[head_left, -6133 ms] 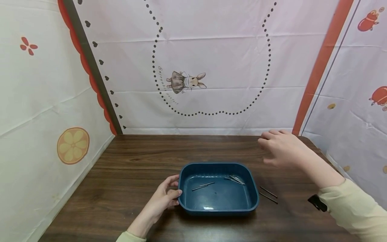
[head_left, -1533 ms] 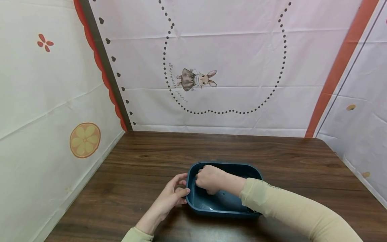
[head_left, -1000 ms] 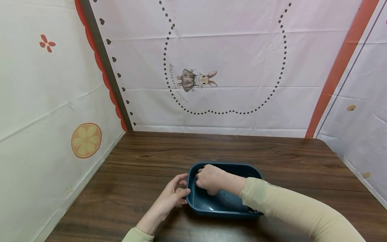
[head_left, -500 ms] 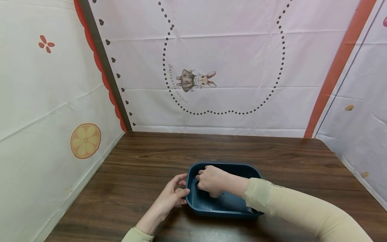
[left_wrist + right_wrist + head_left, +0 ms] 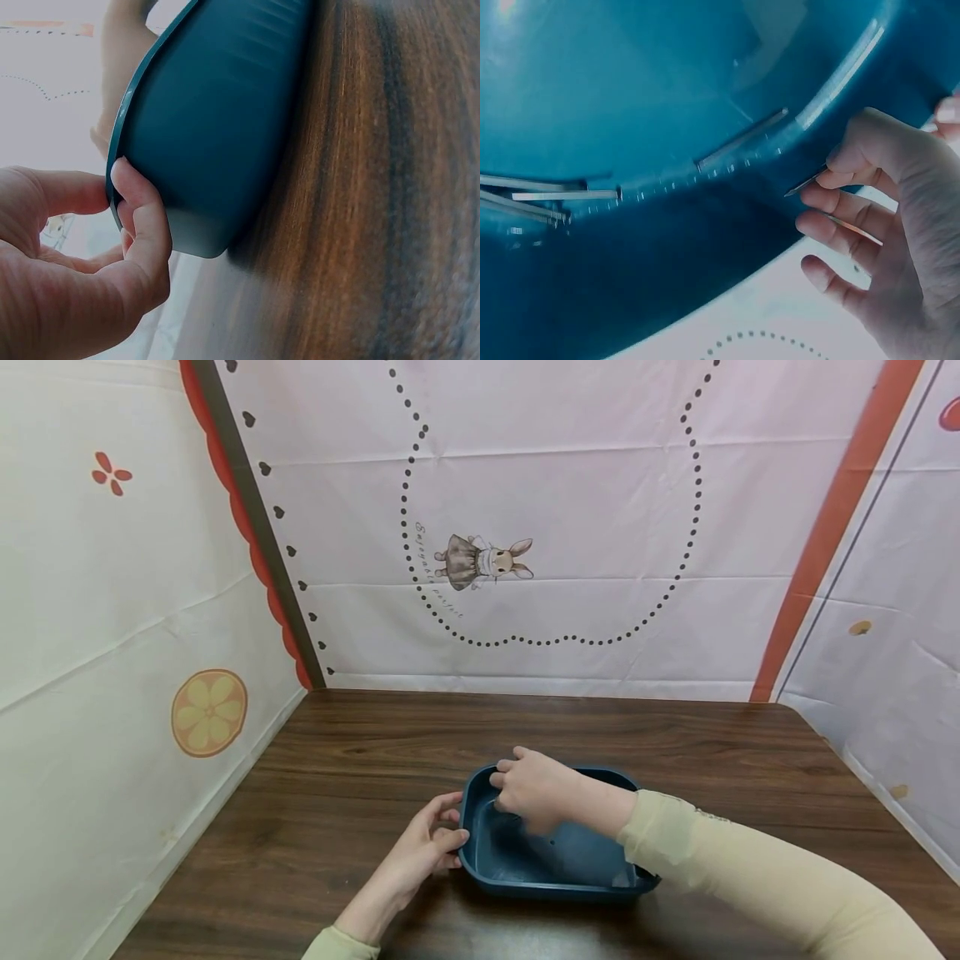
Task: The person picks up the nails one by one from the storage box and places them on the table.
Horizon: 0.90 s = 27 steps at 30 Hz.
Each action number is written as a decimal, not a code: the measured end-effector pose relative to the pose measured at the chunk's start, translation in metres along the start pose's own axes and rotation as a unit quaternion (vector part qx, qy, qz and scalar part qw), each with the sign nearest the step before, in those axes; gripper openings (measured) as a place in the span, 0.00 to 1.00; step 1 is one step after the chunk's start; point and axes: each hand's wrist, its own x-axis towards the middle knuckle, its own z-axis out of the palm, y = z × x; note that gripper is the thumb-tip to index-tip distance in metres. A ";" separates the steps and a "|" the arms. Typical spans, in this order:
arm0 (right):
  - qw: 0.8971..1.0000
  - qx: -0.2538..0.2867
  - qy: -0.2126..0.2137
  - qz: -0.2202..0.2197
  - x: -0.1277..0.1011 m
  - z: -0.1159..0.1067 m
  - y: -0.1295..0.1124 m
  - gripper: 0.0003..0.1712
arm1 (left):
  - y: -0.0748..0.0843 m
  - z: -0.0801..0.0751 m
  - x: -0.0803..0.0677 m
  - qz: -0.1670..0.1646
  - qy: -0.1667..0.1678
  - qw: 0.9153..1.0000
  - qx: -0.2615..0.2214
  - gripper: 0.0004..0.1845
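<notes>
Right hand (image 5: 536,789) higher than last frame, pinching nail (image 5: 799,188), far end hidden; left hand (image 5: 416,853) still grips bin (image 5: 510,858).

The bin (image 5: 551,888) is resting on the table (image 5: 390,735), and my left hand (image 5: 420,852) is gripping its left rim. Over the bin's far left part, my right hand (image 5: 538,789) is pinching a pin (image 5: 807,181). Along the foot of the bin's far wall, a lone pin (image 5: 742,139) is lying, with a group of pins (image 5: 562,196) sitting further right. My right sleeve (image 5: 750,860) is spanning the bin's right rim. Behind the bin, beyond the table, a cloth (image 5: 592,535) is hanging.
</notes>
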 end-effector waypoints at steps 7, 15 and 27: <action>0.999 -0.006 0.035 0.016 -0.015 -0.011 0.014 0.16 | 0.001 0.002 -0.001 0.001 0.006 1.000 0.001 0.31; 0.996 -0.024 0.081 0.034 -0.037 -0.019 0.031 0.13 | -0.001 0.002 -0.002 0.005 0.009 1.000 0.000 0.31; 0.984 -0.029 0.167 0.054 -0.064 -0.028 0.053 0.09 | -0.002 0.002 -0.002 0.009 0.009 1.000 0.004 0.32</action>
